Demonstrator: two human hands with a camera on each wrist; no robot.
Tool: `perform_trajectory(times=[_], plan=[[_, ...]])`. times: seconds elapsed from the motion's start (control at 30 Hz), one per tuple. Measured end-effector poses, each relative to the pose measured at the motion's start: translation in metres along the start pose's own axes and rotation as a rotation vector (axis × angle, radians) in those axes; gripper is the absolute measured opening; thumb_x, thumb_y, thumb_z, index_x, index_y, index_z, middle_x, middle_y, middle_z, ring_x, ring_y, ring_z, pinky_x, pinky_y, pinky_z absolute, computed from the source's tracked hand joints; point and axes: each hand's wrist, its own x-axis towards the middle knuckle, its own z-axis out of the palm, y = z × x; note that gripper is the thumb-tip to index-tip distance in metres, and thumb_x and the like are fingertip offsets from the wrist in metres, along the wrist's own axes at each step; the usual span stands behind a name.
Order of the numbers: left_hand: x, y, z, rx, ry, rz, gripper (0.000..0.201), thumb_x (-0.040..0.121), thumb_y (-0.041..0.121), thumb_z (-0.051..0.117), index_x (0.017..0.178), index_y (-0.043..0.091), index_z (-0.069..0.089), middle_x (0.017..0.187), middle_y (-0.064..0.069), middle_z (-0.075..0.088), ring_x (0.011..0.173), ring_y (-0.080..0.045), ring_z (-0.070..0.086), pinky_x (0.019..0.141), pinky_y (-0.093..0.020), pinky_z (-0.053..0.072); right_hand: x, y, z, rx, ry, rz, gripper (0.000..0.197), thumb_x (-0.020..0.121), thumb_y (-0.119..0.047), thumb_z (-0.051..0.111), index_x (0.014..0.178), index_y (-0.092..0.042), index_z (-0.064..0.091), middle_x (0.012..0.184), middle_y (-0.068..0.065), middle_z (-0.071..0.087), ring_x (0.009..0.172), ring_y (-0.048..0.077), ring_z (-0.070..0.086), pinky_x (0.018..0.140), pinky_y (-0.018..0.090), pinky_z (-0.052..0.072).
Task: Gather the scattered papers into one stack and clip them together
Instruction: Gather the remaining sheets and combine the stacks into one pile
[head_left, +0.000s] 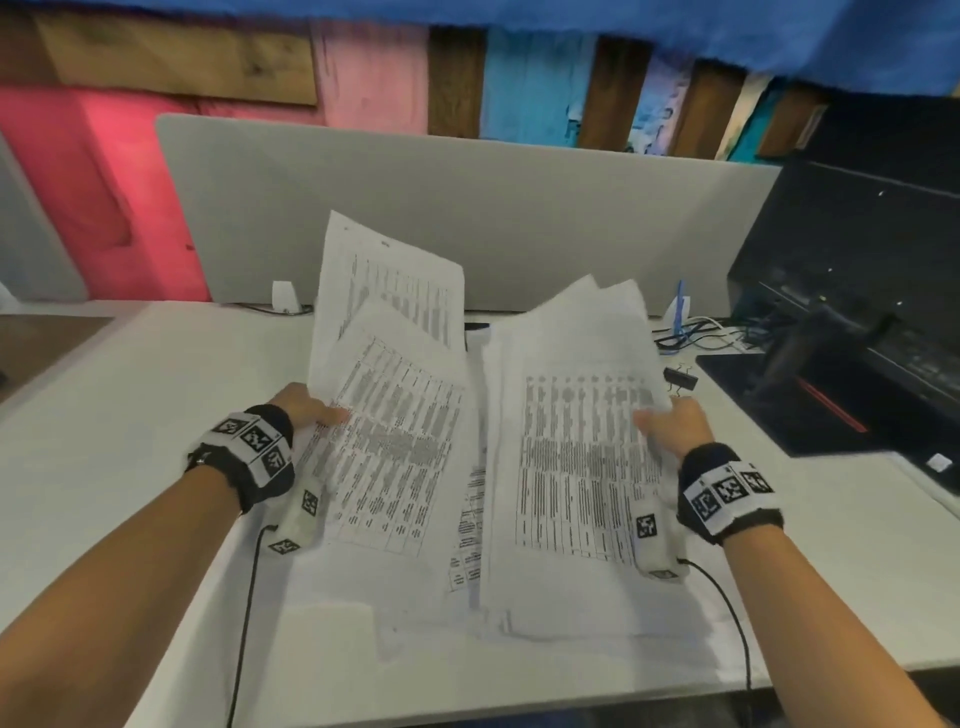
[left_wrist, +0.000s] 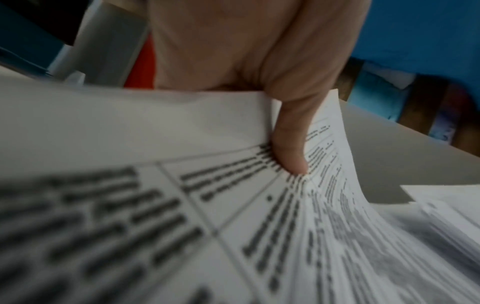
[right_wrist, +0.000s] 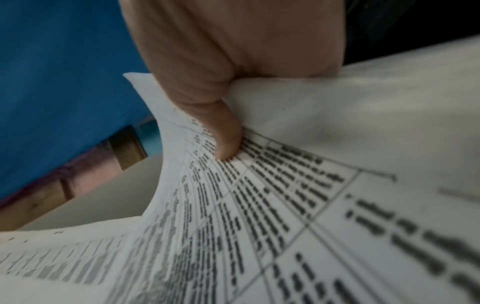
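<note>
Two bunches of printed table sheets are lifted above the white desk (head_left: 130, 395). My left hand (head_left: 311, 408) pinches the left bunch of papers (head_left: 395, 415) at its left edge, thumb on top; the left wrist view shows that thumb (left_wrist: 291, 148) pressing the papers (left_wrist: 155, 205). My right hand (head_left: 672, 423) pinches the right bunch of papers (head_left: 576, 441) at its right edge, and its thumb (right_wrist: 223, 135) lies on the printed sheet (right_wrist: 285, 205). One more sheet (head_left: 470, 530) shows between the bunches, lower down. A black binder clip (head_left: 680, 378) lies on the desk just beyond my right hand.
A grey partition (head_left: 519, 208) runs along the desk's back edge. A black monitor with its stand and base (head_left: 852, 332) fills the right side. Cables and a blue item (head_left: 683, 322) sit near the back right. A small white object (head_left: 284, 297) stands by the partition.
</note>
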Motion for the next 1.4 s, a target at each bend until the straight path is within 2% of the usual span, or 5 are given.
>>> perform_trajectory(times=[0.37,0.7,0.93,1.23,1.4], plan=[[-0.012,-0.006,-0.060,-0.551,0.454,0.091,0.050,0.083,0.013,0.065,0.128,-0.001,0.050,0.132,-0.018,0.055,0.123,-0.032,0.052,0.107,-0.037,0.038,-0.022,0.041,-0.052,0.081,-0.062,0.129,0.035,0.089,-0.002,0.052,0.121,0.012,0.049,0.118,0.029,0.058,0.095,0.036,0.057,0.075,0.035,0.043],[-0.051,0.072,-0.088,-0.529,0.122,0.402,0.043,0.090,0.002,0.051,0.132,-0.003,0.044,0.119,-0.008,0.056,0.114,-0.018,0.052,0.099,-0.027,0.037,0.000,0.040,-0.028,-0.030,-0.174,0.123,0.042,0.086,-0.016,0.060,0.121,0.006,0.051,0.121,0.023,0.059,0.111,0.039,0.056,0.099,0.045,0.042],[-0.060,0.100,-0.118,-0.608,0.008,0.552,0.024,0.090,0.001,0.049,0.095,0.020,0.062,0.079,0.014,0.076,0.080,0.002,0.070,0.091,-0.022,0.047,-0.004,0.022,-0.014,0.005,-0.135,0.029,0.047,0.088,-0.016,0.057,0.124,0.011,0.043,0.103,0.020,0.054,0.097,0.031,0.052,0.093,0.043,0.043],[-0.083,0.126,-0.122,-0.571,0.293,0.610,0.032,0.088,0.009,0.058,0.119,0.008,0.055,0.097,0.004,0.065,0.090,-0.013,0.062,0.087,-0.028,0.049,-0.026,0.012,-0.043,0.246,0.418,-0.217,0.027,0.090,-0.009,0.052,0.112,0.005,0.058,0.097,0.021,0.060,0.086,0.023,0.053,0.080,0.035,0.045],[-0.086,0.142,-0.114,-0.433,0.086,0.490,0.032,0.084,0.020,0.063,0.114,0.012,0.060,0.077,0.005,0.068,0.079,-0.018,0.061,0.073,-0.029,0.049,-0.035,0.014,-0.072,0.262,0.752,-0.247,0.026,0.090,-0.012,0.053,0.104,0.009,0.060,0.100,0.029,0.063,0.086,0.029,0.057,0.088,0.046,0.046]])
